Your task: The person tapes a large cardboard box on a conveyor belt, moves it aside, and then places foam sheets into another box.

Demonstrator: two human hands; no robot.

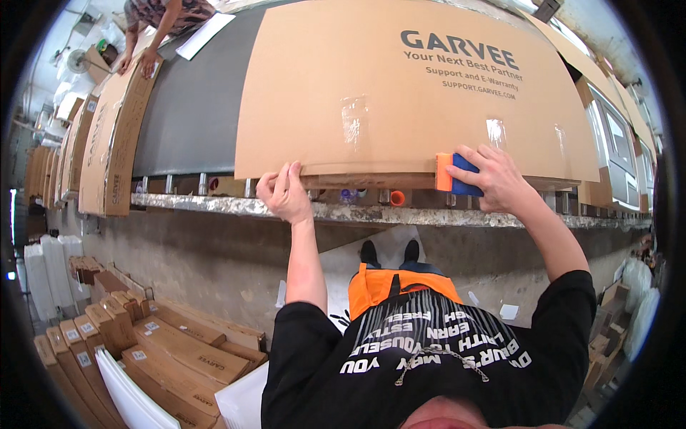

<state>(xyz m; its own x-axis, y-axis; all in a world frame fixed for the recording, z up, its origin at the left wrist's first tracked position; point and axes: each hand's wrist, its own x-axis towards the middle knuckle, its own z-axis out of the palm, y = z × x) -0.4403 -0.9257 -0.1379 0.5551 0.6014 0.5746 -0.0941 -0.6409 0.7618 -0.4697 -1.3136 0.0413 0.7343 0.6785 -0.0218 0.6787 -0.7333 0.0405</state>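
A large brown cardboard box [314, 93] lies flat on the roller conveyor, dark print on its top and short strips of clear tape [354, 125] near its front edge. My left hand [287, 194] is at the front edge toward the box's left corner, its fingers closed together against the cardboard. Farther right, my right hand [493, 179] grips a blocky orange-and-blue tape dispenser [444, 172] against the same edge. My fingers wrap its blue side, and its orange face points left. Its underside and any tape in it are hidden.
A metal rail [371, 212] runs along the conveyor's front. Beyond a dark belt surface [196, 100], another person's hands [148, 63] rest on an upright carton [114, 136]. More cartons [182, 357] are stacked at lower left. A printed box [618, 143] stands at right.
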